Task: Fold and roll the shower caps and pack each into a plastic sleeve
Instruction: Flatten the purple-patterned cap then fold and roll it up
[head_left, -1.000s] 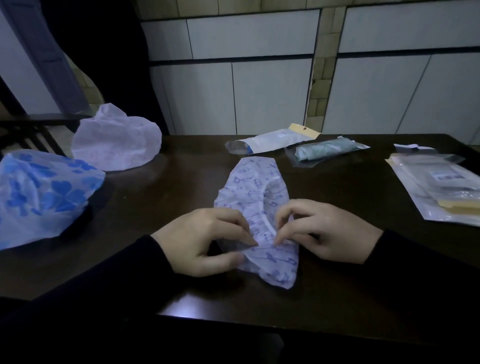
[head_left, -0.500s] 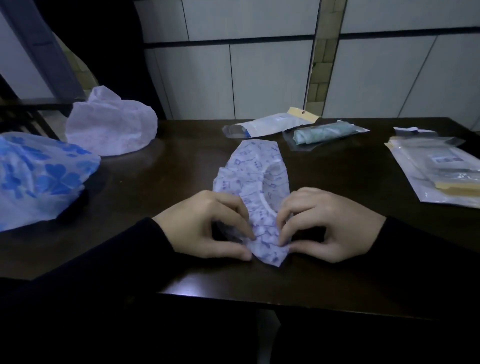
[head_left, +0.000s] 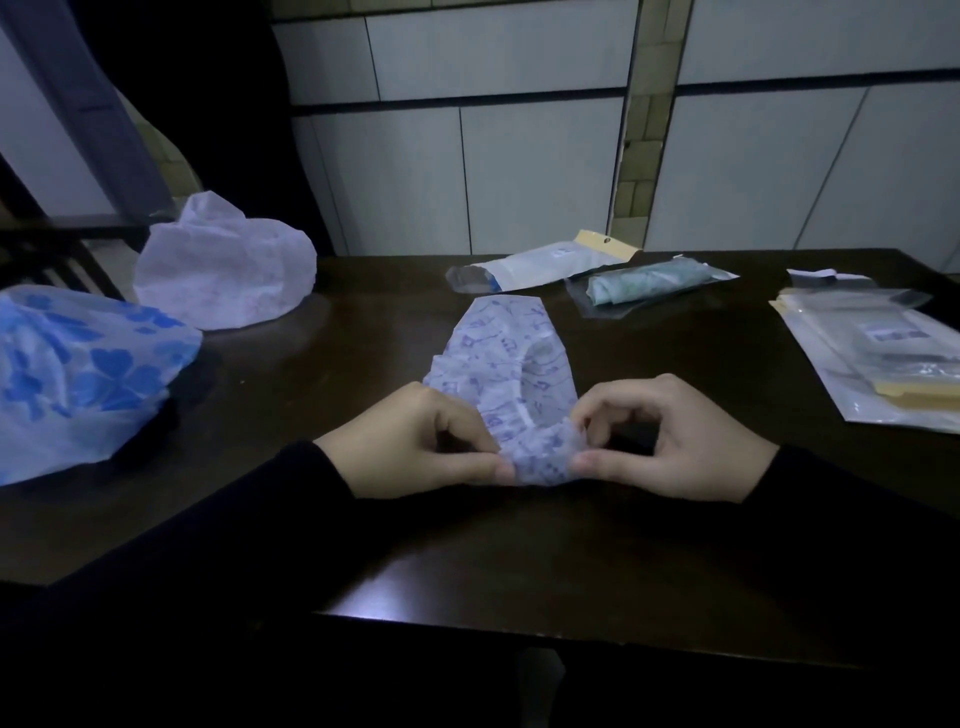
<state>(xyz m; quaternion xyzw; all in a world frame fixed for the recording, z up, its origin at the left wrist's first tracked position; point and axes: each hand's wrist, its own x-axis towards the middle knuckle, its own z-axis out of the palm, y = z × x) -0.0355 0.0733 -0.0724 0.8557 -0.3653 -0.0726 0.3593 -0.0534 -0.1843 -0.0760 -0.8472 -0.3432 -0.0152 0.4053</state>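
The head view shows a dark table (head_left: 649, 545). In the middle lies a folded shower cap (head_left: 511, 358) with purple marks. Its near end is rolled up a little. The left hand (head_left: 415, 441) pinches that roll on its left side, and the right hand (head_left: 670, 441) pinches it on its right side. On the far left sit a white cap (head_left: 223, 275) and a blue flower cap (head_left: 78, 374). Far behind lie a white sleeve (head_left: 545, 265) and a packed sleeve (head_left: 649, 283) with a green roll inside. A stack of sleeves (head_left: 878, 358) lies on the right.
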